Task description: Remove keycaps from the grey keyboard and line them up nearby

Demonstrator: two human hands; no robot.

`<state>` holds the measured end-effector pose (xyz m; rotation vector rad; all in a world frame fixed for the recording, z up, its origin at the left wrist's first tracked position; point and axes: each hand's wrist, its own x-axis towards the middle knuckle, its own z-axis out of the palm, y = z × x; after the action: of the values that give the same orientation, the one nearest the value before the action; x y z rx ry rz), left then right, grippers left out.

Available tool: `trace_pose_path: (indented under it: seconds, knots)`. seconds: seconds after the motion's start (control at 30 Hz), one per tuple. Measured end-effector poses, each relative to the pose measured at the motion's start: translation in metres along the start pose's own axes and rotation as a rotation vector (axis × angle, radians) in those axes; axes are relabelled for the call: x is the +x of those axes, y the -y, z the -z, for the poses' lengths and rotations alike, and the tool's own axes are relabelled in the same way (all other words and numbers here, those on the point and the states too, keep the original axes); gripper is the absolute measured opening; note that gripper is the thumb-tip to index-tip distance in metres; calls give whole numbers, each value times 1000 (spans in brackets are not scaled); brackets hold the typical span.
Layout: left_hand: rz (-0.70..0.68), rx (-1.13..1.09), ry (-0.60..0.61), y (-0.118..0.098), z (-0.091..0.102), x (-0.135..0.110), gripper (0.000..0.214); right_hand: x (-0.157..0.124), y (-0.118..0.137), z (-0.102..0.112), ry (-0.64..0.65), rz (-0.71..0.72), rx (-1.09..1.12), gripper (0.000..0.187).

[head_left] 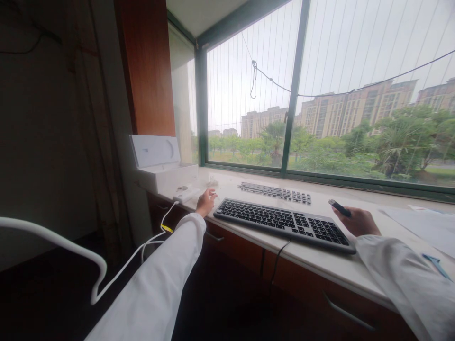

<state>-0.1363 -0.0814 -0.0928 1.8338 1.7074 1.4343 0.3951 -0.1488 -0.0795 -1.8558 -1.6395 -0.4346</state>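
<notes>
A black keyboard point(263, 219) lies along the windowsill counter. Behind it, loose keycaps point(273, 192) are laid out in rows. Just past the keyboard's left end, my left hand point(206, 202) hovers with fingers loosely bent and apart, nothing visible in them. At the keyboard's right end, my right hand point(357, 221) is closed around what looks like a small black brush point(339, 207). The brush's head points left, above the counter behind the keyboard. My right palm side is hidden from view.
An open white box point(167, 177) stands at the counter's left end. Beside it is a white power strip point(185, 194) with a cable point(161, 225) hanging down. Papers point(423, 225) and a blue object point(436, 264) lie at right. The keyboard cord point(279, 258) drops over the front edge.
</notes>
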Motion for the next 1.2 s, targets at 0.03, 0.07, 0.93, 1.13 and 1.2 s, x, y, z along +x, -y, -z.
trace_pose_path:
  seconds: [0.03, 0.07, 0.93, 1.13, 1.2]
  knots:
    - [4, -5, 8, 0, 0, 0, 25, 0, 0, 0, 2, 3, 5, 28]
    - [5, -9, 14, 1, 0, 0, 25, 0, 0, 0, 6, 8, 9, 29]
    - [12, -82, -22, -9, 9, -4, 35, 3, -8, -6, -8, 86, 23, 32]
    - [5, -73, 44, -14, 9, 14, 36, 5, -5, -11, -6, 157, 19, 31]
    - [-4, -47, 52, -19, 5, 27, 35, 6, -2, -11, 1, 192, 11, 32]
